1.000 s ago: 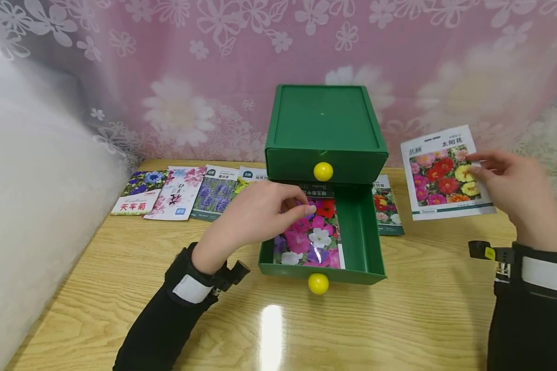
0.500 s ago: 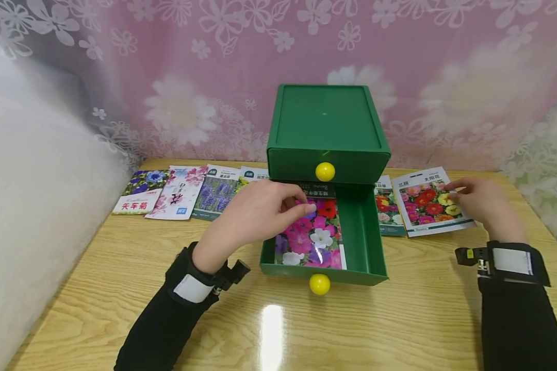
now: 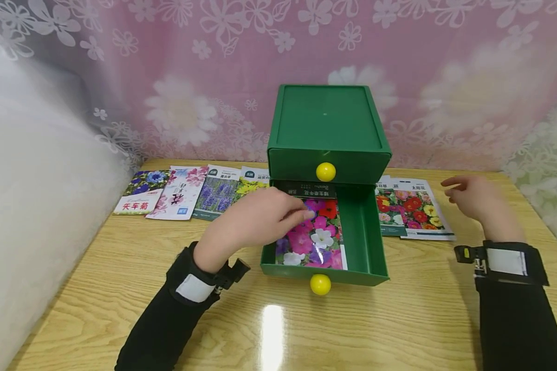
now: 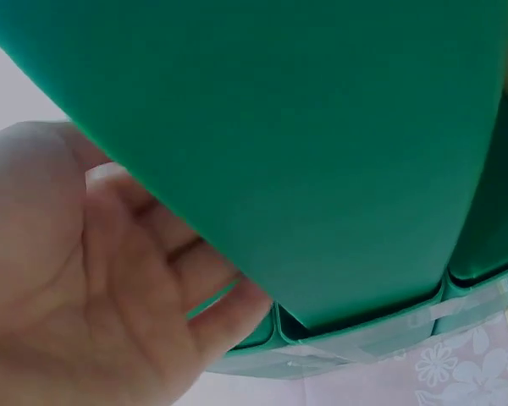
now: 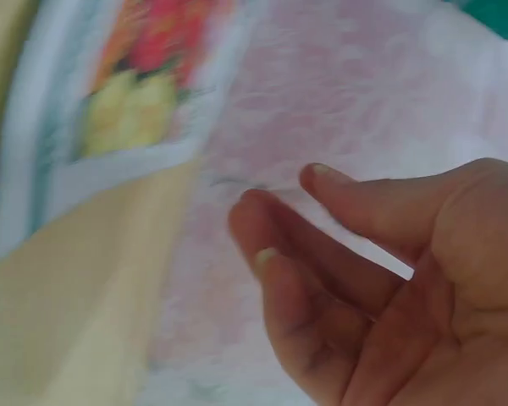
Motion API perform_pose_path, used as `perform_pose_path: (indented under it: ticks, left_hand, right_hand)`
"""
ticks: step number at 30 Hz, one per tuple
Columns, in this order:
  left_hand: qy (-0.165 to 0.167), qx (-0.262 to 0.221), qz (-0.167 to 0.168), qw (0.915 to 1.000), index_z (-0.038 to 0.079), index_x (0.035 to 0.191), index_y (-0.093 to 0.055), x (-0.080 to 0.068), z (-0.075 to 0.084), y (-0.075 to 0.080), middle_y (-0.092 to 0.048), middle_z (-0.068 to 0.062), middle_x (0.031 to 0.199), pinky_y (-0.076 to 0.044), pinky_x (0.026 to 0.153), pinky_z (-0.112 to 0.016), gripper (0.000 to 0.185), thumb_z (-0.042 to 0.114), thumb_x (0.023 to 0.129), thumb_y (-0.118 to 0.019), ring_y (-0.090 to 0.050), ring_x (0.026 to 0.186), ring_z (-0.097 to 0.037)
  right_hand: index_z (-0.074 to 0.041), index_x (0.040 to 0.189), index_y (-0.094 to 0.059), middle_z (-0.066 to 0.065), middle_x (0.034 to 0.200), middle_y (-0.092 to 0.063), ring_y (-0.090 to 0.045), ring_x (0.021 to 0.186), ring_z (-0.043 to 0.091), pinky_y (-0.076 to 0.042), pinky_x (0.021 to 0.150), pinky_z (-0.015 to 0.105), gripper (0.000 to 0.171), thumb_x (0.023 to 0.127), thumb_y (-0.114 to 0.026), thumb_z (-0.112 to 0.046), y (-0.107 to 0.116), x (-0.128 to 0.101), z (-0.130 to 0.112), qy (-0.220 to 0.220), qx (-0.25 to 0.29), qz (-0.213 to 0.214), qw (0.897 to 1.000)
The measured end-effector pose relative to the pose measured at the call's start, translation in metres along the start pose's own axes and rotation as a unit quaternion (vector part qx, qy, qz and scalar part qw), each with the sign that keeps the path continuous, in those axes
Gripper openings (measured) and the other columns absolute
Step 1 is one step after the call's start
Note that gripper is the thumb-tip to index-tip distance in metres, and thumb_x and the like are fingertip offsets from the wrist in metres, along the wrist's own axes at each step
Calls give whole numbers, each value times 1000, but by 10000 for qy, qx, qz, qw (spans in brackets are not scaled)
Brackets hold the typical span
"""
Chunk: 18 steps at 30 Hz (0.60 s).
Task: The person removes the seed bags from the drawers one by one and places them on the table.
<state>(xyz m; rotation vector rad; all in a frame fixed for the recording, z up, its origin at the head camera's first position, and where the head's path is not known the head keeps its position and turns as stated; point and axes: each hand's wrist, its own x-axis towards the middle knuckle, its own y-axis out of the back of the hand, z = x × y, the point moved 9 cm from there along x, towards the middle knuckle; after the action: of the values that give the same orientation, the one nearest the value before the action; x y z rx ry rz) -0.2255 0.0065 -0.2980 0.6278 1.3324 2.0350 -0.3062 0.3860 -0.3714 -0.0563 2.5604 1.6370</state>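
Observation:
A two-tier green drawer box (image 3: 327,118) stands at the back, its lower drawer (image 3: 363,237) pulled out. Inside lies a seed packet with pink, purple and white flowers (image 3: 301,238). My left hand (image 3: 255,219) hovers over that drawer's left side, fingers loosely bent, nothing visible between them. The left wrist view shows the palm (image 4: 110,288) beside a green wall (image 4: 322,169) that hides some fingertips. At right, my right hand (image 3: 475,201) is just off a seed packet with red and yellow flowers (image 3: 418,208); in the right wrist view its thumb and fingers are apart, holding nothing.
Left of the box, several seed packets lie in a row, among them a blue-flower one (image 3: 141,191), a pink one (image 3: 178,193) and a lavender one (image 3: 217,193). Another packet (image 3: 390,211) is partly under the red and yellow one. A flowered curtain (image 3: 176,103) hangs behind.
The red and yellow flower packet came down onto the table right of the box, and my right hand let go and drew off to the right. My left hand barely shifted.

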Motion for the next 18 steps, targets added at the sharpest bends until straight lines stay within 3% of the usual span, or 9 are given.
perform_pose_path:
  ticks: [4,7,10,15,18]
  left_hand:
    - [-279,39,-786,9965,15,104,-75,0,6,-19,-44,8,60,-44,62,-26,31,35,105,-52,-49,57,-8]
    - [-307,184,-973,9946,17,114,-75,-1,7,-25,-45,9,59,-46,65,-25,31,35,105,-51,-50,58,-8]
    - [-302,301,-1027,9938,17,107,-75,-2,10,-29,-41,7,58,-44,63,-26,30,34,106,-50,-49,57,-9]
    - [-275,430,-1090,9927,17,91,-66,-1,13,-33,-44,6,62,-44,64,-28,28,34,106,-49,-51,63,-11]
    - [-285,482,-1079,9926,19,90,-63,0,15,-35,-49,6,66,-46,66,-28,25,34,106,-51,-53,67,-12]
  right_hand:
    - [5,134,-53,33,116,-62,-61,101,47,-49,68,41,39,108,-40,-21,17,-15,-35,379,290,356,9982]
    - [0,134,-56,28,113,-66,-64,98,40,-50,68,35,39,108,-41,-25,27,-29,-67,745,344,501,9954]
    - [-5,134,-58,21,108,-69,-66,92,32,-52,68,35,39,108,-43,-29,33,-47,-99,1035,270,605,9924]
    - [-9,132,-62,13,100,-73,-68,89,32,-51,65,42,37,105,-50,-32,33,-75,-146,1528,70,671,9859]
    - [-10,129,-65,6,93,-72,-67,82,28,-49,60,37,34,104,-56,-31,26,-89,-171,1967,-67,643,9783]
